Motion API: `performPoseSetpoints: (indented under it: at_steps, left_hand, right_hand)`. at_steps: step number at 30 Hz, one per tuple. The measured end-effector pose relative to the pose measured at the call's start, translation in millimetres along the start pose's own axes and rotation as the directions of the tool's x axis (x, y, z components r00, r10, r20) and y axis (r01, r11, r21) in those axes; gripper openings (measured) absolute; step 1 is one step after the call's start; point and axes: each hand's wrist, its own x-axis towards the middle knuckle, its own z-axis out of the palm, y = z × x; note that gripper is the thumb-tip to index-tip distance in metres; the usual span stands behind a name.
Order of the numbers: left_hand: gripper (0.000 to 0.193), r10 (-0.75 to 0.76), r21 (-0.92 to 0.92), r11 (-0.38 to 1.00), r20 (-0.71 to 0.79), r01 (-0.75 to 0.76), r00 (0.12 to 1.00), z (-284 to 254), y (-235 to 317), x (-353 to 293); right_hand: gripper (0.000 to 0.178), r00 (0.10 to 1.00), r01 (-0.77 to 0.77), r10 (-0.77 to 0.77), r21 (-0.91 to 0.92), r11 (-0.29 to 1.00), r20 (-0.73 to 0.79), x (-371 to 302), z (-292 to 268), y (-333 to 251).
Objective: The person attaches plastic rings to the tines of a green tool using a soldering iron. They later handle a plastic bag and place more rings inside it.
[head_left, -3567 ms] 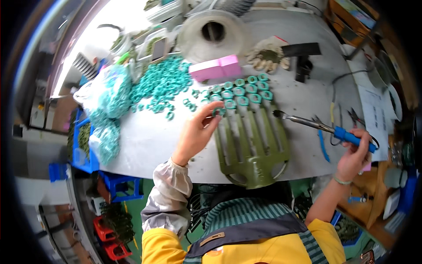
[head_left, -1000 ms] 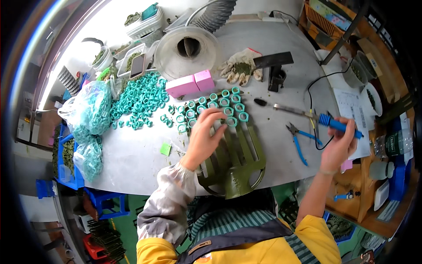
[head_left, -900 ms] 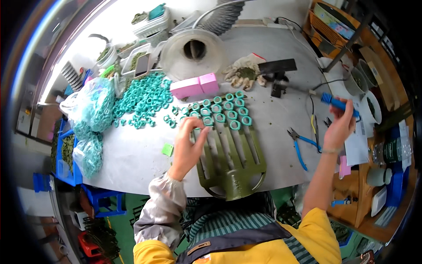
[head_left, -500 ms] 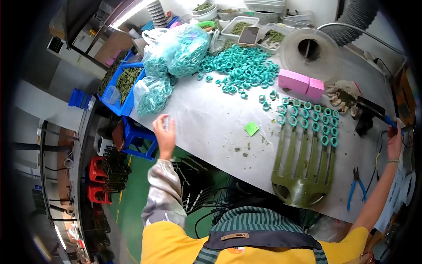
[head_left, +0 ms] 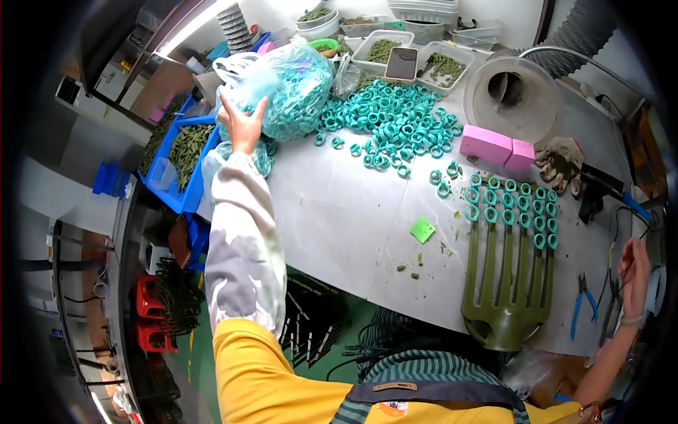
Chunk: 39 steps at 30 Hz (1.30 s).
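My left hand (head_left: 242,127) reaches to the clear plastic bag (head_left: 300,92) of teal rings, thumb and forefinger spread, nothing visible between them. It overlaps the bag; whether it touches cannot be told. A smaller bag (head_left: 265,159) of teal pieces lies partly hidden behind my sleeve. My right hand (head_left: 634,265) is at the right table edge with loosely bent fingers and nothing visible in it. Nearby lie blue-handled pliers (head_left: 583,304) and a black tool with a blue handle (head_left: 607,182). An olive-green pronged piece (head_left: 505,321) lies flat, teal rings (head_left: 540,242) in rows along its prongs.
Loose teal rings (head_left: 388,116) are heaped at the back. Beside them are pink blocks (head_left: 487,145), a stained glove (head_left: 561,159), a round clear hood (head_left: 512,85), a phone (head_left: 402,63) and tubs of green bits (head_left: 445,67). Blue trays (head_left: 185,159) stand left; a green note (head_left: 422,230) lies mid-table.
My left hand has moved up and away from me to the plastic bag. My right hand has come off the blue-handled tool and dropped toward me. The view has shifted slightly.
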Motion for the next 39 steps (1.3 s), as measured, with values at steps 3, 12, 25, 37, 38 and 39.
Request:
performPoseSetpoints:
  at_steps: [3,12,25,37,38,39]
  left_hand:
    - [0.11,-0.348,-0.256,0.889,0.162,0.38,0.923,42,23,42]
    - [0.018,-0.121,-0.455,0.882,0.029,0.121,0.992,43,2,121]
    - [0.015,-0.184,-0.859,0.511,-0.082,0.025,0.979,-55,106,158]
    - [0.029,0.134,-0.873,0.486,0.031,-0.038,0.99,-187,185,5]
    - [0.029,0.218,-0.877,0.477,0.057,-0.056,0.974,-186,195,-7]
    - [0.029,0.218,-0.874,0.486,0.116,-0.004,0.969,-180,197,-17]
  right_hand:
    - [0.022,0.991,-0.036,0.065,-0.229,0.973,0.119,-33,29,-37]
    - [0.015,0.804,0.066,0.093,-0.244,0.967,0.587,-36,179,-110]
    - [0.081,0.623,0.561,-0.179,-0.274,0.781,0.762,78,525,-101]
    - [0.067,0.241,-0.747,-0.078,0.236,0.622,0.967,-83,555,-49]
    - [0.062,0.192,-0.8,-0.052,0.187,0.57,0.98,-92,552,-39]
    - [0.059,0.142,-0.847,-0.028,0.136,0.515,0.989,-100,548,-29]
